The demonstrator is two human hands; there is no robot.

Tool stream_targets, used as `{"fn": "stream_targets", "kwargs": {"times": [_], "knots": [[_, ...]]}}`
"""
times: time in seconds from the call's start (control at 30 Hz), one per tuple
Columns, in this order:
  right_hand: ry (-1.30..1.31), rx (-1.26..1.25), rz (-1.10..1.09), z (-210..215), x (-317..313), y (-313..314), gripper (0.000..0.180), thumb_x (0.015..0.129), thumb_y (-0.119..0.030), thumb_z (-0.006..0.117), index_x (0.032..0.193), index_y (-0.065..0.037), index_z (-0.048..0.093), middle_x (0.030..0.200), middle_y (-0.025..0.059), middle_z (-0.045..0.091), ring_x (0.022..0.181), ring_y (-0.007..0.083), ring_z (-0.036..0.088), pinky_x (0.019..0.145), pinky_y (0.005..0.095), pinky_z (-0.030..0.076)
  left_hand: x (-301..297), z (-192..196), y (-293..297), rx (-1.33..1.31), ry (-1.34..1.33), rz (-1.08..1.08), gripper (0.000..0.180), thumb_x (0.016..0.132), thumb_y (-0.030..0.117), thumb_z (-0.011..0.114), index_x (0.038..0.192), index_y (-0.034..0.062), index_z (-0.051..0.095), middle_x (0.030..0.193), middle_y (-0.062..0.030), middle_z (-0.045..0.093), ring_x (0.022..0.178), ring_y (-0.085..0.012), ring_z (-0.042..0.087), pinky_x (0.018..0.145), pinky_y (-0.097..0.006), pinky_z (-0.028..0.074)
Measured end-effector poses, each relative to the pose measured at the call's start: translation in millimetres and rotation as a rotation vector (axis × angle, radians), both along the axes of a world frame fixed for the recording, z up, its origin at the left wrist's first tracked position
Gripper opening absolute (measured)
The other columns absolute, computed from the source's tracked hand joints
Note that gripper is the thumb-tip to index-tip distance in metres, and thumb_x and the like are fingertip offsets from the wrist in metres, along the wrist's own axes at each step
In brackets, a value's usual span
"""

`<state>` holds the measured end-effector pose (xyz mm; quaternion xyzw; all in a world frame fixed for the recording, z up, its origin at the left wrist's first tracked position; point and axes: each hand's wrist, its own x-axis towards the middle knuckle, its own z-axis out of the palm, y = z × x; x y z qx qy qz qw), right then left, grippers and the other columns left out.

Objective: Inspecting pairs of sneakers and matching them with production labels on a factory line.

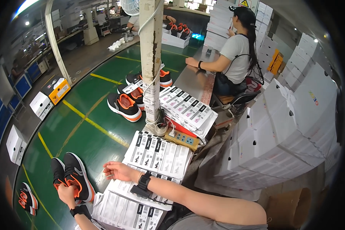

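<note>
A pair of black sneakers (pixel 73 174) with orange linings and white-and-orange soles rests on the green surface in front of me at the left. My left hand (pixel 67 194) grips the pair at the heel openings, its fingertips hidden inside. To the right, my right hand (pixel 119 171) hovers by the edge of the label sheets (pixel 157 155), fingers loosely bent and apart, with nothing visible in them. More printed sheets (pixel 126 211) lie in stacks under my right forearm and close to my body. Both wrists wear black bands.
A white post (pixel 151 57) rises ahead, a power strip (pixel 181 138) at its foot. Beyond sit more sneakers (pixel 124 105) and a sheet stack (pixel 188 109). Boxes (pixel 17 143) line the far-left side; another pair (pixel 28 199) lies lower left. A co-worker (pixel 234 57) sits near stacked cartons (pixel 272 134).
</note>
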<state>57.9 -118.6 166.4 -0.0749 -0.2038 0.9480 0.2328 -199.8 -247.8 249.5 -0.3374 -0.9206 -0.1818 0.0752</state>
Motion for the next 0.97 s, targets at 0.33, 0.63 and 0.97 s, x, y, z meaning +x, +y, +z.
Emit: {"fn": "stream_targets", "kwargs": {"times": [0.33, 0.63, 0.97], "knots": [[-0.008, -0.021, 0.008, 3.2, -0.8, -1.4, 0.016, 0.094, -0.016, 0.047, 0.108, -0.006, 0.050, 0.095, 0.0052, 0.058, 0.087, 0.0165, 0.058, 0.081, 0.0354, 0.050, 0.2, -9.1, -1.2, 0.026, 0.021, 0.009, 0.028, 0.048, 0.019, 0.072, 0.064, 0.0006, 0.059, 0.065, -0.0161, 0.061, 0.064, -0.0350, 0.061, 0.061, -0.041, 0.048], [0.004, -0.023, 0.008, -0.9, -2.7, 0.1, 0.017, 0.095, -0.015, 0.046, 0.109, -0.005, 0.050, 0.097, 0.0070, 0.060, 0.089, 0.0178, 0.058, 0.083, 0.0372, 0.049, 13.3, -14.2, -7.4, 0.158, 0.050, -0.022, 0.031, 0.053, 0.021, 0.072, 0.064, -0.0006, 0.053, 0.065, -0.0185, 0.058, 0.065, -0.0395, 0.057, 0.059, -0.044, 0.044], [0.013, -0.025, 0.031, -10.1, -10.2, 0.3, 0.017, 0.094, -0.015, 0.047, 0.109, -0.006, 0.049, 0.099, 0.0084, 0.060, 0.091, 0.0185, 0.058, 0.085, 0.0372, 0.049, 13.8, -16.8, -21.7, 0.170, 0.006, -0.028, 0.030, 0.062, 0.024, 0.071, 0.073, 0.0004, 0.057, 0.072, -0.0172, 0.062, 0.073, -0.0377, 0.059, 0.064, -0.043, 0.045]]}}
